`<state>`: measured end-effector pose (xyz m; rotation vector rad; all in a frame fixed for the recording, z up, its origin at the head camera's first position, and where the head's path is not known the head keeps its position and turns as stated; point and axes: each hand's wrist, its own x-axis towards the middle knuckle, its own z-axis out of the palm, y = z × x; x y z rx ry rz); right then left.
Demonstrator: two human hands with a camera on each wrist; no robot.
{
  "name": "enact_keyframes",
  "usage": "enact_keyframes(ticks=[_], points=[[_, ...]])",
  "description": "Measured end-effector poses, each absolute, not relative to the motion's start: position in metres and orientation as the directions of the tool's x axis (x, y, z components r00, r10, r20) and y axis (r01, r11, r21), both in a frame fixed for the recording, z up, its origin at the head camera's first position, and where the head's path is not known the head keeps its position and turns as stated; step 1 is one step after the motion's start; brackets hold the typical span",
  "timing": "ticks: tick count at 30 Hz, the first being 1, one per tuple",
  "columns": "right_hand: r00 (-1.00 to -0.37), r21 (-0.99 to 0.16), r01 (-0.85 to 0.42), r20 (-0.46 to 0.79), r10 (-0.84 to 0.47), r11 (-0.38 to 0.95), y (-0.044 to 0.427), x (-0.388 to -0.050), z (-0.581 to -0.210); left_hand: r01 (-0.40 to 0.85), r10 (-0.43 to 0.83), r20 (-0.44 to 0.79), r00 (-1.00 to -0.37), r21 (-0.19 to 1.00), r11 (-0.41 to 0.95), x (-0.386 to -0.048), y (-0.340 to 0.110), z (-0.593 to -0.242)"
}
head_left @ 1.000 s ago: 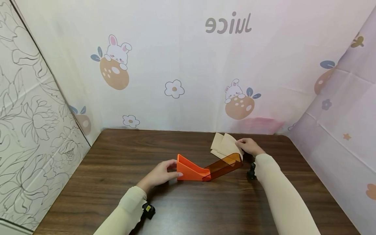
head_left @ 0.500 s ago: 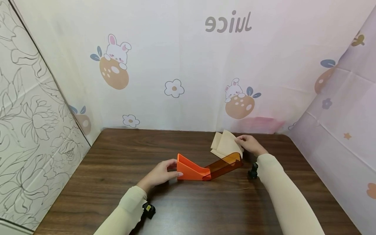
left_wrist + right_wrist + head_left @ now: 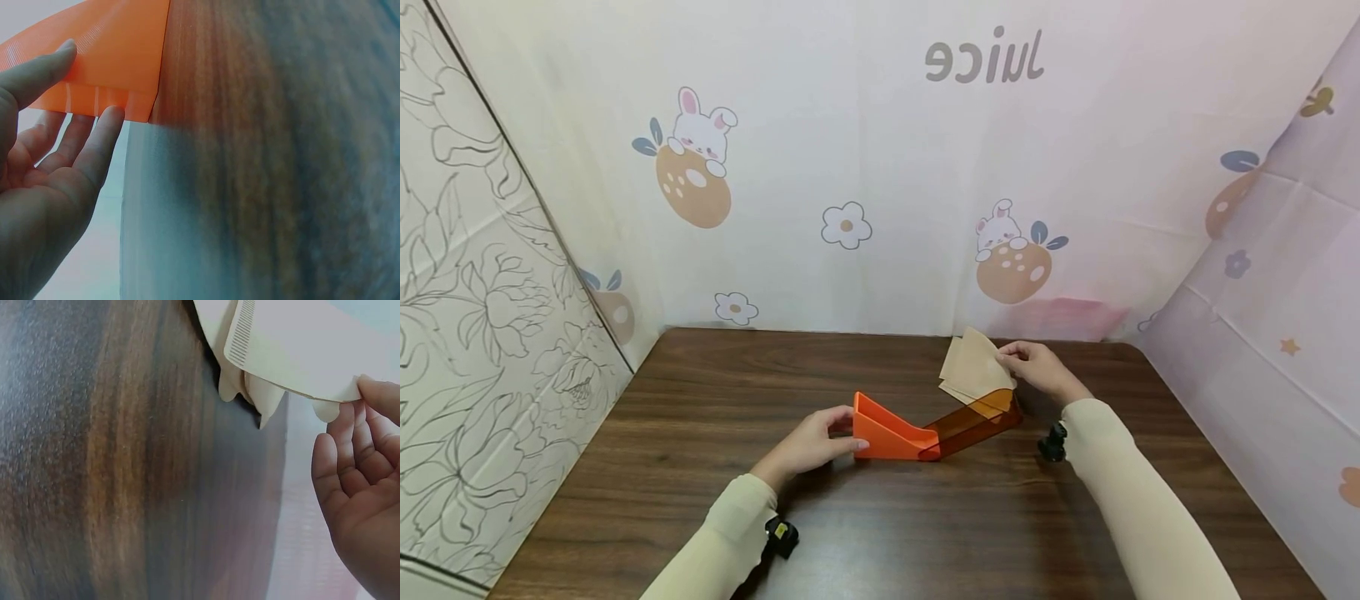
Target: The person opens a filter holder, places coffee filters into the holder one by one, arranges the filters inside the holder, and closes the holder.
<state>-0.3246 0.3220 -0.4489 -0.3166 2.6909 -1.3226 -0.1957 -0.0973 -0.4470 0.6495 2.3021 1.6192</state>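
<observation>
An orange coffee filter holder (image 3: 891,435) stands on the table, its see-through brown lid (image 3: 973,423) swung out to the right. My left hand (image 3: 808,446) holds the holder's left end. In the left wrist view the thumb lies on the orange side wall (image 3: 119,44) and the fingertips touch its end. Behind the lid lie several tan paper coffee filters (image 3: 953,362), fanned out. My right hand (image 3: 1037,369) pinches the edge of the top filter (image 3: 300,350) between thumb and fingers, and that filter is lifted. Its crimped seam shows in the right wrist view.
The dark wood table (image 3: 880,525) ends at a printed curtain (image 3: 850,167) just behind the filters. A second curtain hangs on the right, and a flower-patterned panel (image 3: 490,275) stands at the left. Each wrist carries a small black camera (image 3: 782,536).
My right hand has shifted slightly, and the pinched filter has turned, its far corner rising up and to the left over the others. The left hand and the holder have stayed put.
</observation>
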Motion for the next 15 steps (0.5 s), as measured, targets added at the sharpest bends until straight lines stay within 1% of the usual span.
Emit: enact_keyframes(ticks=[10, 15], points=[[-0.964, -0.813, -0.149, -0.006, -0.265, 0.563, 0.319, -0.317, -0.439, 0.208, 0.495, 0.051, -0.868, 0.940, 0.269, -0.196, -0.097, -0.447], [-0.967, -0.823, -0.140, -0.007, -0.256, 0.550, 0.315, -0.312, -0.435, 0.210, 0.493, 0.047, -0.869, 0.937, 0.281, -0.196, -0.097, -0.448]])
